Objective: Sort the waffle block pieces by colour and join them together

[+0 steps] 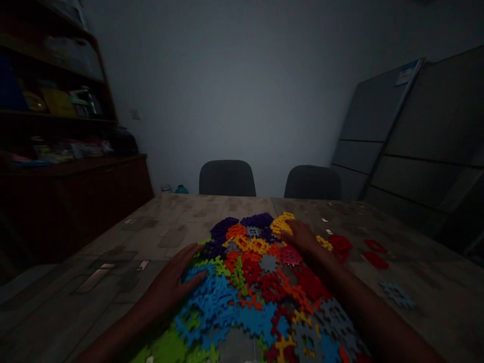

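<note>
A broad pile of plastic interlocking building pieces (251, 269) in several colours covers the table in front of me. My left hand (185, 275) rests at the pile's left side, thumb and fingers apart, beside blue pieces (215, 297) and green ones. My right hand (300, 234) reaches to the far right of the pile, its fingers at a stack of yellow pieces (280, 225). The fingertips are dim, and whether they grip the yellow pieces is hard to see. Purple pieces (257, 220) lie just left of the yellow stack.
Red pieces (375, 253) and a grey piece (396, 294) lie apart on the table (181, 222) at right. Two chairs (227, 178) stand at the far edge. A dark shelf unit (71, 169) is at left, grey panelled doors (363, 131) at right. The room is dim.
</note>
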A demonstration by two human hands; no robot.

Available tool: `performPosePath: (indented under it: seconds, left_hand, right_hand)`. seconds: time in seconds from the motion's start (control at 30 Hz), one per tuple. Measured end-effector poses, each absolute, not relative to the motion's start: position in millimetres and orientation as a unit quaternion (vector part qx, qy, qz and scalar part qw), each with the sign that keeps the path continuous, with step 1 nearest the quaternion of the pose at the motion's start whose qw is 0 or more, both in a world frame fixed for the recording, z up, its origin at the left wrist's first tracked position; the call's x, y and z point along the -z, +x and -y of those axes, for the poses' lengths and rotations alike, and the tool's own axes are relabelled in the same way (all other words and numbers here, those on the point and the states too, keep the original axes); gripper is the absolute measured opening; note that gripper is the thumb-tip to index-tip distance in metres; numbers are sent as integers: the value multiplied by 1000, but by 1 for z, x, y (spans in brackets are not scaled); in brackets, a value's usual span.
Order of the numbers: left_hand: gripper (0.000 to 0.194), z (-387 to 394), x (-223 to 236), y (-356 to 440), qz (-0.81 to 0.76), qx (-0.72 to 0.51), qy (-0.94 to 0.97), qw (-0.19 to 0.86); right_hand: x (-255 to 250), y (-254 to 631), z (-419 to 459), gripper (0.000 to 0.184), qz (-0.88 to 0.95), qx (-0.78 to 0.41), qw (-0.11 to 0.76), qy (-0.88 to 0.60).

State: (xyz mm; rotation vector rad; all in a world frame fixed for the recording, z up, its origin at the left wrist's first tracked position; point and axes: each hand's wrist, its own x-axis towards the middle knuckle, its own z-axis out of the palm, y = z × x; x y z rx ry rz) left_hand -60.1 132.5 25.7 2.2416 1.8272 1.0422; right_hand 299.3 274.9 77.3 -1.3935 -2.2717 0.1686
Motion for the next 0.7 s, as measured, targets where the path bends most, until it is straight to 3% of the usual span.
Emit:
performPosePath:
  seconds: [0.3,0.5,0.6,0.7]
  left_hand:
    - [38,-117,-44,-33,-474,-346,798,136]
    - [43,-124,-47,-48,-538,-391,741,91]
    - [56,-133,-30,-64,-584,-382,712,78]
    - [57,-136,-15,-69,-578,-367,723,93]
  right_hand:
    - [-70,273,-234,55,902,-217,187,-322]
    - [-83,251,-263,42,888,-211,201,-356]
    - [-78,241,-284,38,878,-192,179,-399]
    - [-71,233,-284,39,882,-181,144,-411]
